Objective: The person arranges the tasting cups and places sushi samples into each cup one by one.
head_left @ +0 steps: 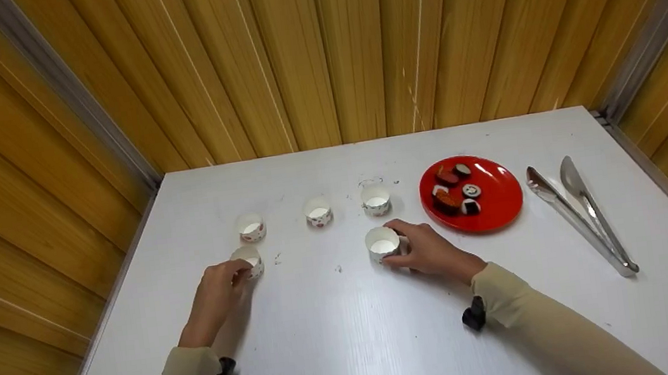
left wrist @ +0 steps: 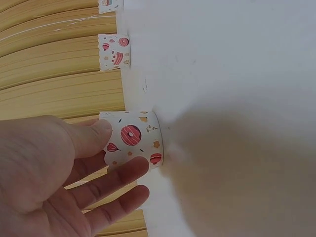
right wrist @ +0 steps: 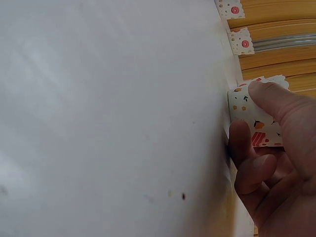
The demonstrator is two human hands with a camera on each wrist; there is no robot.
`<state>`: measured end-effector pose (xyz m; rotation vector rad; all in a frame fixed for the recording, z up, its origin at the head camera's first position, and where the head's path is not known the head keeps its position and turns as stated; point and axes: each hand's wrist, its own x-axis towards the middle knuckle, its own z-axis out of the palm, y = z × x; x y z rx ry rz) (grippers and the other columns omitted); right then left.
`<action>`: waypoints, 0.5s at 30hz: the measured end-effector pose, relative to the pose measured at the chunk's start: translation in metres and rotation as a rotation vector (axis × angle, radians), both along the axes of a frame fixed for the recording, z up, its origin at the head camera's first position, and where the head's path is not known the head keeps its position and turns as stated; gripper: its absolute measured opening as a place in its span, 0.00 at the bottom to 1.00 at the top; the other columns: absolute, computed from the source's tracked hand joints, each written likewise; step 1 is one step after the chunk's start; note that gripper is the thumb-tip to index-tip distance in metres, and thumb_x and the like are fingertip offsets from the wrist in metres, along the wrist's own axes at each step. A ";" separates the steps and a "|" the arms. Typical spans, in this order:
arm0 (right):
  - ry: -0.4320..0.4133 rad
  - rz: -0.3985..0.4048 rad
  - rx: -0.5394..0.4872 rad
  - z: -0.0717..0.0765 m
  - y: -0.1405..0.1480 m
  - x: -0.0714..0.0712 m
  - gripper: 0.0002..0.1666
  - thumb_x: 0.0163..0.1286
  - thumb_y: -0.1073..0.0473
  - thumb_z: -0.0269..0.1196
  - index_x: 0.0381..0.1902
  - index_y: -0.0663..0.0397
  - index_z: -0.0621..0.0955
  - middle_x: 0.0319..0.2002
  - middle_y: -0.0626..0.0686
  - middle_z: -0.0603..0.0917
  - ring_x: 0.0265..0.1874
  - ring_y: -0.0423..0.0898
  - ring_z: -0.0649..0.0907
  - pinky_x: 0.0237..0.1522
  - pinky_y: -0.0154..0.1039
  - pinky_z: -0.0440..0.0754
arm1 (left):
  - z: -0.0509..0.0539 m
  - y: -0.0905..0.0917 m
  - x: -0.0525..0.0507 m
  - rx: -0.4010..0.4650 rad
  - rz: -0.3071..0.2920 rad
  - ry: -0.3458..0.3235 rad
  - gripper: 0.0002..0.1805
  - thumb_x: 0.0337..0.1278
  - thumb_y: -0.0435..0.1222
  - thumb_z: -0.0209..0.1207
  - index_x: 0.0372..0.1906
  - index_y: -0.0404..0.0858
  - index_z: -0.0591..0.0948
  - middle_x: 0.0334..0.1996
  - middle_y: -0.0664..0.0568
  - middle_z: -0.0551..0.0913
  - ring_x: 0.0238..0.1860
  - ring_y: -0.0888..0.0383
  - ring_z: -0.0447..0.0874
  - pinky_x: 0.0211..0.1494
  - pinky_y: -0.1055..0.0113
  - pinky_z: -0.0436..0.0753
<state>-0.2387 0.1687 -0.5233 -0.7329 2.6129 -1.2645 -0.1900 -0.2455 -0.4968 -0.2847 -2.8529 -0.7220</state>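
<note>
L hand (head_left: 215, 296): pinches L cup (head_left: 254, 262). R hand (head_left: 432, 253): grips R cup (head_left: 383, 246), well apart. Rear cups (head_left: 319, 215), qty 3, beyond, on table (head_left: 327, 341).

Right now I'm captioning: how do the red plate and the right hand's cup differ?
The red plate is shallow; the cup is white, printed and deeper. The plate is wider than the cup. The plate holds sushi; the cup, gripped by the right hand, looks empty. Both are round.

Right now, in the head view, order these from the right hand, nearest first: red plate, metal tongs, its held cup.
1. Held cup: in the right hand, at its left.
2. Red plate: ahead and right.
3. Metal tongs: farther right, beyond the plate.
</note>
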 end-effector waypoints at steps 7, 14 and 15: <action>0.006 -0.002 0.000 0.000 0.000 0.000 0.34 0.62 0.54 0.77 0.64 0.46 0.77 0.55 0.47 0.86 0.49 0.46 0.81 0.58 0.50 0.74 | 0.001 0.001 -0.001 0.004 0.011 -0.023 0.09 0.58 0.22 0.68 0.43 0.33 0.89 0.41 0.42 0.90 0.40 0.50 0.87 0.45 0.51 0.86; -0.007 0.000 -0.001 0.001 0.000 -0.001 0.34 0.62 0.55 0.77 0.64 0.46 0.77 0.55 0.47 0.86 0.49 0.47 0.80 0.58 0.50 0.74 | 0.003 -0.001 -0.002 0.002 0.011 -0.032 0.10 0.59 0.23 0.68 0.45 0.34 0.88 0.44 0.43 0.89 0.36 0.52 0.85 0.40 0.54 0.85; -0.008 0.000 0.000 0.001 0.000 -0.001 0.34 0.62 0.55 0.77 0.64 0.46 0.77 0.55 0.47 0.86 0.49 0.47 0.80 0.57 0.50 0.75 | 0.004 -0.001 -0.002 0.004 0.012 -0.029 0.10 0.60 0.24 0.68 0.46 0.34 0.88 0.44 0.43 0.89 0.35 0.53 0.83 0.38 0.56 0.84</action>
